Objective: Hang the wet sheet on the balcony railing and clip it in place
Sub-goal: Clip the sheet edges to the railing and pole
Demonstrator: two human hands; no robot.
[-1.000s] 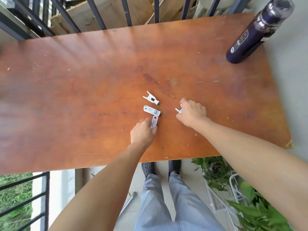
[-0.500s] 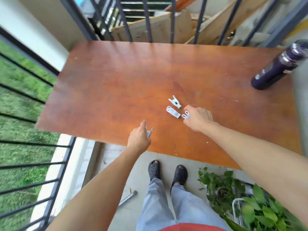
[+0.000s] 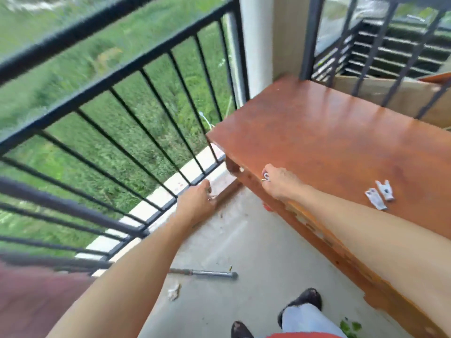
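My left hand point(image 3: 196, 201) hangs over the balcony floor beside the black railing point(image 3: 102, 93), fingers curled round a white clothes clip of which only a thin tip shows. Off the corner of the wooden table point(image 3: 329, 132), my right hand point(image 3: 280, 182) pinches another white clip point(image 3: 266, 177). Two more white clips point(image 3: 380, 196) lie on the table to the right of my right arm. A blurred dark red cloth point(image 3: 31, 296), possibly the sheet, fills the bottom left corner by the railing.
A metal pipe point(image 3: 207, 273) and a scrap of litter point(image 3: 173, 292) lie on the concrete floor. My feet point(image 3: 302, 303) stand at the bottom. Grass lies beyond the railing; a cardboard box point(image 3: 390, 93) sits behind the table.
My view swung left from the table toward the railing. Both hands lifted off the tabletop, each carrying a clip, and moved left past the table's corner. Two clips stayed on the table.
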